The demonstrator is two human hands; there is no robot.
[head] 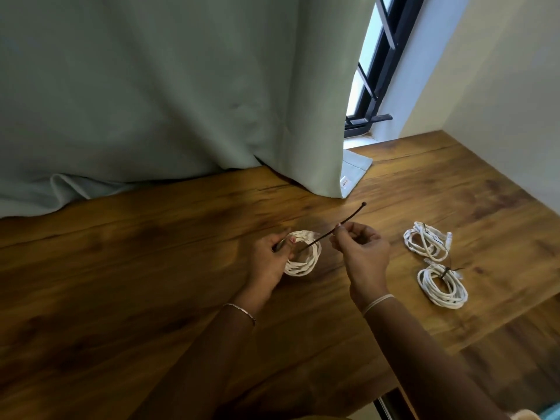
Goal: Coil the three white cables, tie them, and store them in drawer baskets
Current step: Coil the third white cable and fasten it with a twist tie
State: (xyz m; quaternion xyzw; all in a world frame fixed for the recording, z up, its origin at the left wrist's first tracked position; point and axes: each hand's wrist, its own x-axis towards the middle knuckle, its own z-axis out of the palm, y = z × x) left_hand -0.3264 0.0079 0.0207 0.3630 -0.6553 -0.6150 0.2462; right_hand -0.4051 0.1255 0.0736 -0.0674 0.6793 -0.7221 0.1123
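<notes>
1. Our left hand (269, 262) is curled round the third coil (303, 265) of white cable and holds it up on edge just over the wooden table (151, 298). It also seems to pinch the near end of the tie, though blur there leaves us unsure.
2. Our right hand (363, 253) pinches the dark twist tie (318, 239) between thumb and fingertips, with the other fingers loosely folded.
3. The relation that matters is that the tie's long axis runs from eight o'clock, where it enters the coil, out to two o'clock, where its free tip points at the curtain (151, 101). The coil sits at nine o'clock from the right hand, so the left hand is the nearer one, already on it.
4. We judge the step in hand to be the tying of this last coil. The free length at two o'clock must come round the bundle and be twisted against the other end, and the right hand is placed for that.
5. Two coils lie flat on the table at three o'clock from our hands, well apart from them. One is the farther coil (409, 242) and the other is the nearer coil (445, 300), and each has a dark tie across its strands.
6. As for containers, no drawer or basket shows in view, so nothing is stored yet by our reckoning.
</notes>
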